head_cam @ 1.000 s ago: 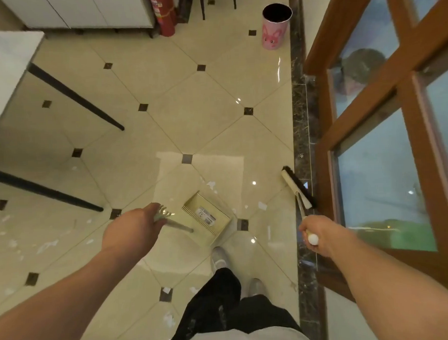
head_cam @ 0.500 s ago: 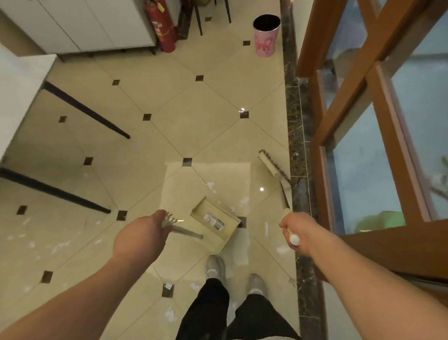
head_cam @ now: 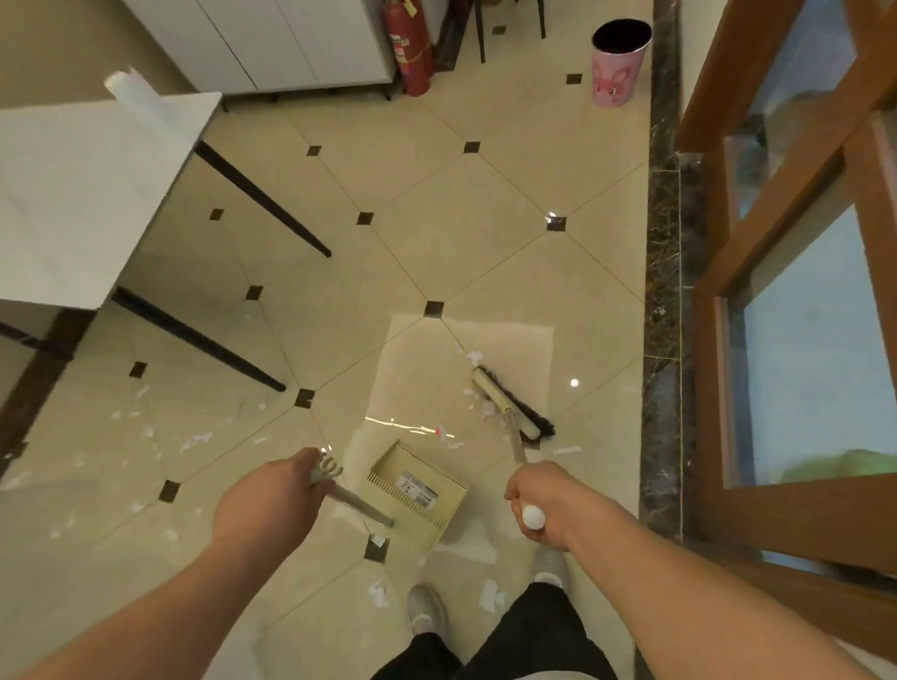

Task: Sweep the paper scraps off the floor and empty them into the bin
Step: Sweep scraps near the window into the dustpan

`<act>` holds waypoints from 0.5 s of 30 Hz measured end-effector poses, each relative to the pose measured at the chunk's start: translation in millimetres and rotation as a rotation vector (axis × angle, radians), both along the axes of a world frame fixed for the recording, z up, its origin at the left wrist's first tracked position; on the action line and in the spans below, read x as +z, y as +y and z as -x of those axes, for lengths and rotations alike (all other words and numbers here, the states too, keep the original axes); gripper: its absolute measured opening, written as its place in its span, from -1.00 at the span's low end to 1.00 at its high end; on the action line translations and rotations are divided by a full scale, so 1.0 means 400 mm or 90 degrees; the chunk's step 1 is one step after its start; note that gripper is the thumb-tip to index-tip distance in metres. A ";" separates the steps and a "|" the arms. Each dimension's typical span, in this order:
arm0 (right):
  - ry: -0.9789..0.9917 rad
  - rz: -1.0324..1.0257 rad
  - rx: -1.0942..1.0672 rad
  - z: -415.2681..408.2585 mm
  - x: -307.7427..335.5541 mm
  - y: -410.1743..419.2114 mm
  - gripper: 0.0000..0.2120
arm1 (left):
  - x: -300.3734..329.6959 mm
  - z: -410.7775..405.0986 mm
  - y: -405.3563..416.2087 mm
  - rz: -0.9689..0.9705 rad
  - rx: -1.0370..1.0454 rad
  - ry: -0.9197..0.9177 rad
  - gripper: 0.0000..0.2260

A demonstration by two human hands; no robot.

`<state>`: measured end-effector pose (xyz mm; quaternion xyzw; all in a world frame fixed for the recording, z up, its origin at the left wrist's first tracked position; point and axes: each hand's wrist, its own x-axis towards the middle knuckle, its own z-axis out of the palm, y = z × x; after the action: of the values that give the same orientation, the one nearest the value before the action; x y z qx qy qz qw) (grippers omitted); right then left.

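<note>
My left hand (head_cam: 268,496) grips the long handle of a beige dustpan (head_cam: 419,490), which sits on the tiled floor just ahead of my feet. My right hand (head_cam: 538,495) grips the white-tipped top of a broom handle. The broom head (head_cam: 511,406), cream with dark bristles, rests on the floor beyond the pan, with white paper scraps (head_cam: 477,397) beside its left side. More scraps (head_cam: 194,441) lie scattered on the left under the table, and a few near my shoes (head_cam: 491,595). A pink bin (head_cam: 617,65) with a rabbit face stands far off by the right wall.
A white table (head_cam: 65,197) with dark slanted legs stands at the left, a paper roll (head_cam: 132,91) on it. A red fire extinguisher (head_cam: 410,38) and white cabinets are at the back. A dark marble strip and wooden-framed glass doors (head_cam: 793,273) run along the right.
The broom head has swung left from beside the marble strip to the floor ahead of the dustpan, among the scraps. The view has tilted up, and my left hand still holds the dustpan handle.
</note>
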<state>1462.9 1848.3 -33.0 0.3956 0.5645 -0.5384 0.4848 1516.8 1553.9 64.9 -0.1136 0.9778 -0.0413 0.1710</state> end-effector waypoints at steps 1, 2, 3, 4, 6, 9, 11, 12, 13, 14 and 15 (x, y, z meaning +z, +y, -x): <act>0.004 0.008 -0.010 0.001 0.005 -0.009 -0.81 | -0.002 -0.012 -0.018 0.001 0.007 -0.007 -0.76; 0.010 0.012 -0.014 0.003 0.013 -0.021 -0.80 | -0.005 -0.023 -0.038 -0.001 0.020 -0.012 -0.77; 0.017 0.013 -0.012 0.005 0.018 -0.035 -0.81 | -0.010 -0.034 -0.057 -0.002 0.031 -0.016 -0.77; 0.025 0.009 -0.006 0.005 0.024 -0.053 -0.82 | -0.018 -0.043 -0.077 -0.002 0.038 -0.020 -0.77; 0.045 -0.008 0.008 0.008 0.028 -0.107 -0.84 | -0.032 -0.065 -0.125 -0.012 0.054 -0.023 -0.76; 0.089 -0.038 0.024 0.040 0.016 -0.172 -0.82 | -0.060 -0.096 -0.195 -0.029 0.061 -0.026 -0.73; 0.124 -0.061 0.043 0.091 -0.001 -0.216 -0.79 | -0.079 -0.113 -0.260 -0.046 0.071 -0.026 -0.71; 0.135 -0.082 0.052 0.121 -0.009 -0.228 -0.79 | -0.089 -0.117 -0.286 -0.051 0.079 -0.028 -0.70; 0.137 -0.104 0.066 0.158 -0.025 -0.259 -0.80 | -0.104 -0.127 -0.324 -0.057 0.094 -0.028 -0.69; 0.135 -0.125 0.073 0.190 -0.039 -0.267 -0.81 | -0.113 -0.130 -0.339 -0.056 0.096 -0.026 -0.68; 0.125 -0.144 0.079 0.220 -0.057 -0.286 -0.81 | -0.123 -0.134 -0.361 -0.059 0.101 -0.029 -0.68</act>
<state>1374.9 1733.8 -55.8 0.3575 0.6897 -0.4766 0.4115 1570.5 1409.7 15.5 -0.1817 0.9625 0.0154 0.2009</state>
